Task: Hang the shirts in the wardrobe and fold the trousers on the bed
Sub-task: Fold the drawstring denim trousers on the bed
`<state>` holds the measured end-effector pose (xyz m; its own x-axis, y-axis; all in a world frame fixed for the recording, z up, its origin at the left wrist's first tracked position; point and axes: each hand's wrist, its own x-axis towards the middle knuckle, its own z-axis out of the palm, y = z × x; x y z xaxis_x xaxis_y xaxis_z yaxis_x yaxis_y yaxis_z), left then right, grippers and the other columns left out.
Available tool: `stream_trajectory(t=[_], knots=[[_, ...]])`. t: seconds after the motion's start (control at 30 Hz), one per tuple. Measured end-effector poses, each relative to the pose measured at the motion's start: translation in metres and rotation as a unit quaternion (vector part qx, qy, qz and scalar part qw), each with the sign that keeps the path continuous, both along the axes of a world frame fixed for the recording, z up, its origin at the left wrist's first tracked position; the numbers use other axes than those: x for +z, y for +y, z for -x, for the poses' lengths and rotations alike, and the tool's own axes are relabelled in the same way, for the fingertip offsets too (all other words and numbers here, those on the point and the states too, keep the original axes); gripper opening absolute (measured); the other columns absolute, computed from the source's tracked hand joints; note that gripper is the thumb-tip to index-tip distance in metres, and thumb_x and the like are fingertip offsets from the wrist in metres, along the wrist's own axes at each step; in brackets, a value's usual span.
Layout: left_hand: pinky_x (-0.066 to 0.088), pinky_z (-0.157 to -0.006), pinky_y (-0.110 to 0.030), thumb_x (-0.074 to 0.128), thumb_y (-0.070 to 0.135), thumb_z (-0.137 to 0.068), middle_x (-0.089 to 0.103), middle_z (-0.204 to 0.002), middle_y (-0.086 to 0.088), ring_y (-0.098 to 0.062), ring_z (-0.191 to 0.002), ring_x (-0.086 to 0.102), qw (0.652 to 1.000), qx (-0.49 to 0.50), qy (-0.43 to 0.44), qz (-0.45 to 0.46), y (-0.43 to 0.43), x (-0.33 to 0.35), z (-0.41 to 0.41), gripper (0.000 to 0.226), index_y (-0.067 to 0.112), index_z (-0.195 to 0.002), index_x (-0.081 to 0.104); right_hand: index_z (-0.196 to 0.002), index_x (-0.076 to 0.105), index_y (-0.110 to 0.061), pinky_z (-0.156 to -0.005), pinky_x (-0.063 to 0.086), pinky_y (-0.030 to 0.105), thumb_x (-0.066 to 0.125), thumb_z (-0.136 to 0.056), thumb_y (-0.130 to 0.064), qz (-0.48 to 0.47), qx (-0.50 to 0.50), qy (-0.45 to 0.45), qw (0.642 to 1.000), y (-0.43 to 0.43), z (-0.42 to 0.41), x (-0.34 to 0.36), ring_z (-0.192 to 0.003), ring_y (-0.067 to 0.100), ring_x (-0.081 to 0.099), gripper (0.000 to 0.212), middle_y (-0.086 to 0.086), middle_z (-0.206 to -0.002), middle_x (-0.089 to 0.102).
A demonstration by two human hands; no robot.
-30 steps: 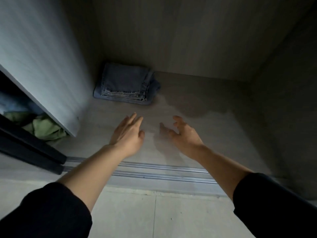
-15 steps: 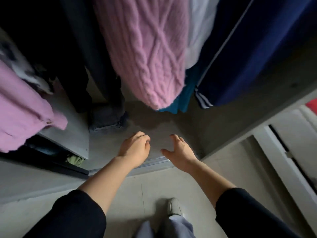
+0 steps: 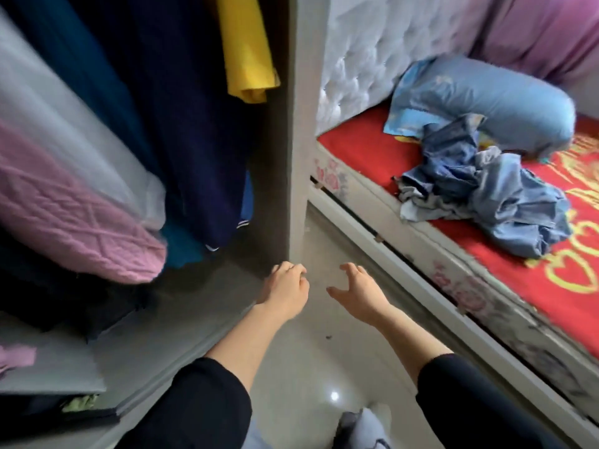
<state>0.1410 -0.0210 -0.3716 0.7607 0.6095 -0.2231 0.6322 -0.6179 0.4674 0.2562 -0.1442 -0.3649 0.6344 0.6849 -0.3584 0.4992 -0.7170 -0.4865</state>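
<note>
A crumpled heap of blue denim clothes [image 3: 483,189] lies on the red bed cover [image 3: 366,150] at the right. The open wardrobe [image 3: 296,124] fills the left, with a pink knit [image 3: 74,222], dark navy garments [image 3: 194,118] and a yellow shirt [image 3: 246,50] hanging inside. My left hand [image 3: 285,291] hovers by the wardrobe's side panel with fingers loosely curled and holds nothing. My right hand [image 3: 355,291] hangs beside it over the floor, fingers relaxed and spread, also holding nothing.
A light blue bolster [image 3: 499,95] lies behind the denim heap, with a pink blanket [image 3: 544,30] further back. The bed frame edge [image 3: 421,270] runs diagonally at right. Pale floor tiles [image 3: 324,367] lie between wardrobe and bed. My foot [image 3: 359,422] shows at the bottom.
The view has swung up and to the right, from the wardrobe floor with folded jeans to the hanging clothes and the bed. Both hands stay empty and have drawn back from the wardrobe.
</note>
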Motion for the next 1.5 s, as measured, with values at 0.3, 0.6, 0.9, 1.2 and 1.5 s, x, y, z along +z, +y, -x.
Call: stream_trajectory(t=[0.3, 0.6, 0.9, 1.2, 1.5], knots=[[0.034, -0.102, -0.037, 0.037, 0.026, -0.096, 0.048, -0.133, -0.002, -0.022, -0.125, 0.039, 0.994, -0.1, 0.02, -0.03, -0.121, 0.026, -0.217, 0.033, 0.02, -0.125, 0.052, -0.142, 0.034, -0.015, -0.098, 0.042, 0.038, 0.058, -0.088, -0.037, 0.042, -0.039, -0.061, 0.997, -0.148, -0.169, 0.022, -0.123, 0.028, 0.043, 0.063, 0.008, -0.136, 0.043], [0.036, -0.102, -0.038, 0.034, 0.028, -0.097, 0.043, -0.137, 0.001, -0.02, -0.125, 0.039, 0.976, -0.208, 0.035, -0.055, -0.2, 0.024, -0.379, 0.038, 0.02, -0.132, 0.046, -0.137, 0.037, -0.019, -0.096, 0.039, 0.041, 0.052, -0.089, -0.042, 0.065, -0.128, -0.089, 0.986, -0.237, -0.315, 0.017, -0.122, 0.027, 0.039, 0.055, 0.004, -0.134, 0.043], [0.034, -0.102, -0.037, 0.037, 0.028, -0.095, 0.04, -0.14, 0.002, -0.019, -0.126, 0.038, 0.968, -0.246, 0.044, -0.04, -0.202, -0.017, -0.574, 0.038, 0.021, -0.131, 0.046, -0.141, 0.033, -0.016, -0.099, 0.04, 0.041, 0.054, -0.089, -0.038, 0.089, -0.173, -0.048, 0.98, -0.25, -0.483, -0.023, -0.126, 0.028, 0.038, 0.061, 0.007, -0.137, 0.042], [0.019, -0.114, -0.043, 0.046, 0.028, -0.092, -0.002, -0.159, -0.008, -0.024, -0.146, 0.002, 0.969, -0.239, 0.047, -0.038, -0.168, -0.073, -0.783, 0.064, 0.016, -0.149, 0.019, -0.136, 0.036, -0.014, -0.101, 0.033, 0.035, 0.049, -0.091, -0.036, 0.103, -0.233, 0.03, 0.967, -0.232, -0.663, -0.079, -0.124, 0.027, 0.039, 0.051, 0.007, -0.134, 0.044], [0.016, -0.113, -0.041, 0.052, 0.026, -0.091, 0.054, -0.132, -0.016, -0.032, -0.128, 0.043, 0.972, -0.187, 0.134, 0.042, -0.16, -0.112, -0.901, 0.066, 0.014, -0.149, 0.023, -0.126, 0.043, -0.015, -0.097, 0.04, 0.04, 0.05, -0.092, -0.032, 0.069, -0.308, 0.101, 0.943, -0.242, -0.741, -0.119, -0.118, 0.026, 0.044, 0.038, 0.005, -0.123, 0.049]])
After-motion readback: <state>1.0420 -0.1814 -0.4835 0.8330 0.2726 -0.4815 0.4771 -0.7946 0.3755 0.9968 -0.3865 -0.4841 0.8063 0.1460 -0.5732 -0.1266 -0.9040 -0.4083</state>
